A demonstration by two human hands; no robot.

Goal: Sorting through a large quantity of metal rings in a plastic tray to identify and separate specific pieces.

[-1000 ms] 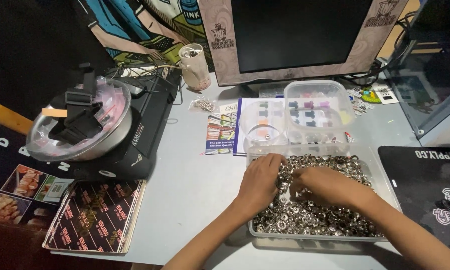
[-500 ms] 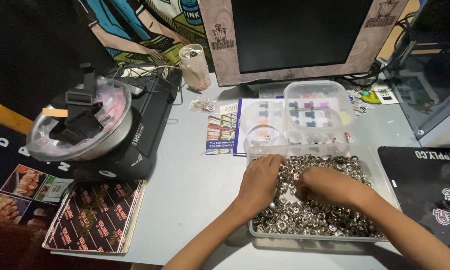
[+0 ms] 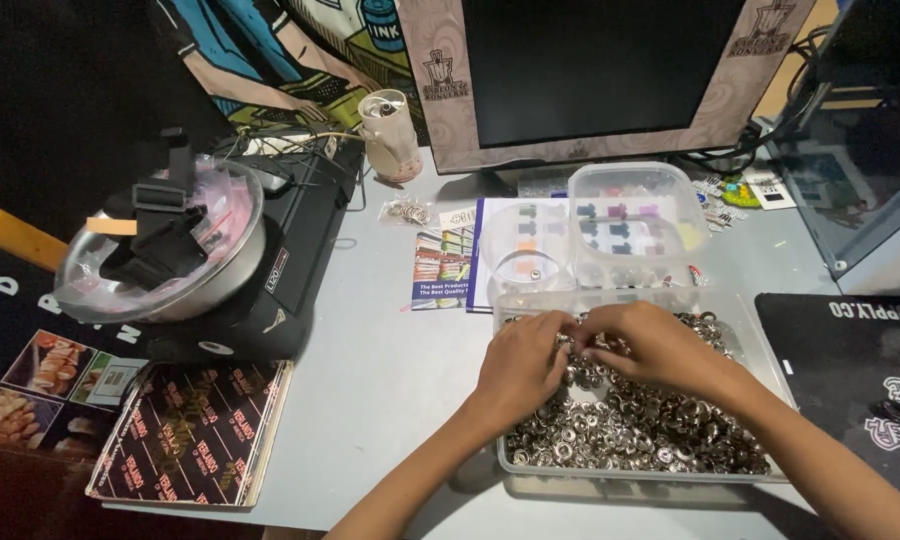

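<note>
— Metal rings (image 3: pixel 650 430), silvery and small, fill the clear tray (image 3: pixel 530 462) at the near edge of the table (image 3: pixel 390 390). Both hands are in the heap, at the tray's eleven o'clock corner.

— What are the hands doing?

— The left hand (image 3: pixel 518 365) lies curled over the rings, fingers bent down into them. The right hand (image 3: pixel 645 345) comes in from three o'clock, its fingertips drawn together against the left's. They seem to pinch a ring or two between them, though what exactly is hidden.

— How would the rings handle?

— Hard and stiff, I judge, light singly but heavy as a trayful. Smooth and loose, so they slide off each other; a fingertip pinch across the rim suits one ring better than a scoop.

— And around the tray?

— At twelve o'clock sit a lidded clear box (image 3: pixel 635 222) and a round clear lid (image 3: pixel 523 245) on printed sheets; a monitor (image 3: pixel 595 70) stands behind.
</note>
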